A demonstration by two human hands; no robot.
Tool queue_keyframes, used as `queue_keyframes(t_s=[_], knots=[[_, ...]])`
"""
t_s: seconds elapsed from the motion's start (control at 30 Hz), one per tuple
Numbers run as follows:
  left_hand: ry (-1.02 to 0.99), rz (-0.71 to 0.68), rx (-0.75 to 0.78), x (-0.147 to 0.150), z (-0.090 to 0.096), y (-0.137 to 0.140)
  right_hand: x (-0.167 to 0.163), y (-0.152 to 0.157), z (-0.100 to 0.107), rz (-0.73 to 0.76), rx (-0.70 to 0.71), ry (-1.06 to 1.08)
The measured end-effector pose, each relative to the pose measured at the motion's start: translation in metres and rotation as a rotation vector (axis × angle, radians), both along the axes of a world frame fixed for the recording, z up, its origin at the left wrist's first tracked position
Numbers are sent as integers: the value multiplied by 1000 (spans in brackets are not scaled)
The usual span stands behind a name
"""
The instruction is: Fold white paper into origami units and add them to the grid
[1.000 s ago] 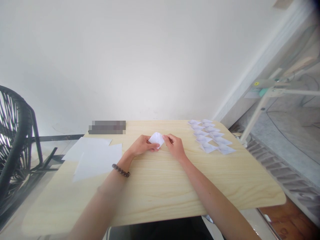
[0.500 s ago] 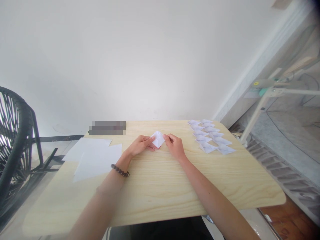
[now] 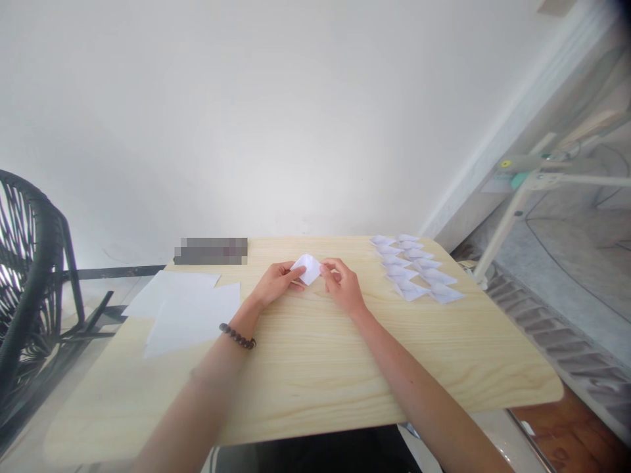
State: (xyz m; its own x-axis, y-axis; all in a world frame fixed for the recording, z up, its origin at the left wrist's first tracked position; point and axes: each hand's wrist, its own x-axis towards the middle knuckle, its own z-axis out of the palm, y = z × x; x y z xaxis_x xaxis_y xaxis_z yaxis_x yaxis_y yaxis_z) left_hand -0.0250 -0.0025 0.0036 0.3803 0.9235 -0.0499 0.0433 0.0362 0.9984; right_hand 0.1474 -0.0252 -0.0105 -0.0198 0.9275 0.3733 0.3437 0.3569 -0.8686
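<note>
A small folded piece of white paper (image 3: 309, 268) is held between my two hands above the middle of the table. My left hand (image 3: 277, 284) grips its left side, thumb on top and fingers beneath. At the right corner, my right hand (image 3: 341, 284) pinches the paper between thumb and fingertips. A dark bead bracelet (image 3: 237, 336) circles my left wrist. To the right, several folded white paper boats (image 3: 410, 289) stand in two columns on the table.
White paper sheets (image 3: 197, 315) lie on the left of the wooden table (image 3: 315, 381). Behind them is a blurred-out dark object (image 3: 211, 252). A black woven chair (image 3: 39, 217) stands at the left, a white metal frame (image 3: 507, 226) at the right. The wall (image 3: 305, 118) rises behind the table.
The folded paper has turned in my hands and shifted slightly up and left. My left thumb now lies further over it, and the right fingers have moved to its right corner.
</note>
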Motion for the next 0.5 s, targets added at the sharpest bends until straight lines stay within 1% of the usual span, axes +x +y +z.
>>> queue_keyframes(t_s=[0.07, 0.17, 0.33, 0.5], knots=[[-7, 17, 7, 0, -1, 1, 0, 0, 0, 32, 14, 29], [-37, 38, 30, 0, -1, 0, 0, 0, 0, 60, 31, -15], [-83, 51, 72, 0, 0, -2, 1, 1, -2, 35, 72, -74], [-101, 33, 132, 0, -3, -1, 1, 2, -4, 26, 64, -68]])
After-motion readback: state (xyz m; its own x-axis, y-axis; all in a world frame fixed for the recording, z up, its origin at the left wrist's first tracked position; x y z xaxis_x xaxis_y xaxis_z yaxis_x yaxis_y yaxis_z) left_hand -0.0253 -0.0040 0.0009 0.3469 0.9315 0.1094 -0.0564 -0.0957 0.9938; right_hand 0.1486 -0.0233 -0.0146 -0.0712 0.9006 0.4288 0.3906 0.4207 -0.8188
